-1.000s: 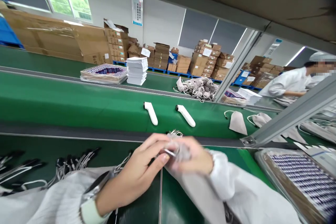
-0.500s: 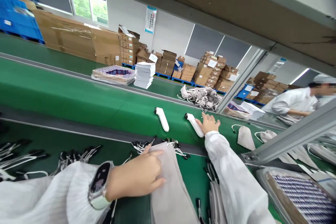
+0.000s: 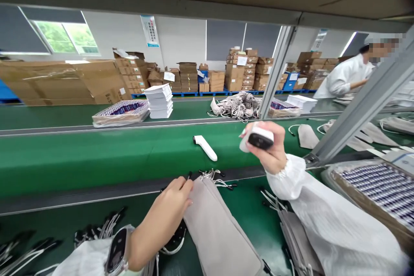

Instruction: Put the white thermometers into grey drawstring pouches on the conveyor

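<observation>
My right hand [image 3: 270,153] holds a white handheld thermometer [image 3: 257,137] lifted above the green conveyor belt [image 3: 97,155], its dark end facing me. A second white thermometer [image 3: 205,147] lies on the belt just left of it. My left hand [image 3: 168,213] rests with its fingertips on the top edge of a grey drawstring pouch [image 3: 220,233] that lies flat on the near green bench. The pouch's white cords [image 3: 215,177] spread out at its mouth.
More grey pouches [image 3: 307,136] lie on the belt at right, and a heap of them [image 3: 237,105] behind. A tray of printed packs [image 3: 381,189] stands at right, another tray [image 3: 121,112] and a paper stack [image 3: 159,100] beyond the belt. A slanted metal post [image 3: 355,112] crosses at right. A person in white [image 3: 346,77] works far right.
My right hand has picked the nearer thermometer off the belt and raised it toward me. My left hand stays on the pouch. The view has swung to the right.
</observation>
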`<state>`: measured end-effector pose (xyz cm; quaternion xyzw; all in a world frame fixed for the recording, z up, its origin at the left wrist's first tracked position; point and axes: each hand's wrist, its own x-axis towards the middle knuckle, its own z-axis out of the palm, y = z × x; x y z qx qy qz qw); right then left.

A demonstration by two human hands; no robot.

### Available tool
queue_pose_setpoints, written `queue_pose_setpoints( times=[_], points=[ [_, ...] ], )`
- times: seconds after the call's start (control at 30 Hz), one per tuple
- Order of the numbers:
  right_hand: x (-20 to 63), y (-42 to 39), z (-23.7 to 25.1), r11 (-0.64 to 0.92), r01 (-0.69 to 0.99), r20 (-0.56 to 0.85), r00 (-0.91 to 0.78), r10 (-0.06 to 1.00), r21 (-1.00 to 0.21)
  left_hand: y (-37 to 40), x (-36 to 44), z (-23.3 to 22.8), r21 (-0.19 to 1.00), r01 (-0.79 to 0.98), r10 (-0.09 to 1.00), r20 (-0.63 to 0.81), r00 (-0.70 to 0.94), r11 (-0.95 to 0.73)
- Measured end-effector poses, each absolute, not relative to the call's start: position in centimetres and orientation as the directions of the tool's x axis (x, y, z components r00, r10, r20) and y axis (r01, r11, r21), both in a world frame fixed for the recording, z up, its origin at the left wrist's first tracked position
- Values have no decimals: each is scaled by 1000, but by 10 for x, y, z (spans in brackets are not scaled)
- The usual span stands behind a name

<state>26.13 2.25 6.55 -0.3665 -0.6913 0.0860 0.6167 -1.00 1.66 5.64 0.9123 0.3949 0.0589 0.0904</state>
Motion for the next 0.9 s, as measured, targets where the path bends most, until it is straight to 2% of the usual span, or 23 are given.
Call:
queue_pose_setpoints(
  times=[0.07, 0.13, 0.23, 0.3, 0.37, 0.47, 0.57, 0.63, 0.73, 0.8, 0.9],
  points=[
    [257, 12, 51, 759, 379, 804, -60, 591, -529, 13, -8, 62, 179, 735, 747, 3, 664, -654],
    [254, 8, 37, 759, 358, 773, -141, 619, -543, 11, -8, 67, 121, 760, 761, -42, 647, -639],
    [247, 5, 37, 725, 253, 739, -51, 672, -641, 11, -14, 70, 83, 763, 761, -62, 646, -641],
    [241, 2, 53, 692, 64, 694, 128, 709, -719, 13, -19, 70, 128, 747, 751, -23, 660, -652],
    [232, -1, 73, 626, -144, 583, 255, 772, -766, 13, -22, 70, 195, 712, 728, 11, 686, -674],
    [217, -1, 94, 513, -348, 414, 321, 852, -785, 7, -20, 75, 289, 592, 623, 21, 782, -753],
    [199, 3, 102, 475, -453, 356, 325, 876, -755, -2, -12, 81, 374, 454, 507, 54, 860, -809],
    [184, 4, 102, 452, -509, 351, 287, 891, -732, -7, -8, 85, 451, 440, 524, 75, 848, -777],
    [164, 6, 98, 341, -531, 343, 98, 934, -776, -8, -7, 90, 533, 540, 686, 113, 718, -652],
    [158, 7, 94, 234, -469, 320, -113, 941, -852, -4, -9, 94, 535, 580, 762, 212, 612, -614],
    [159, 7, 90, 227, -251, 297, -296, 908, -941, 4, -13, 96, 503, 568, 758, 388, 525, -651]
  ],
)
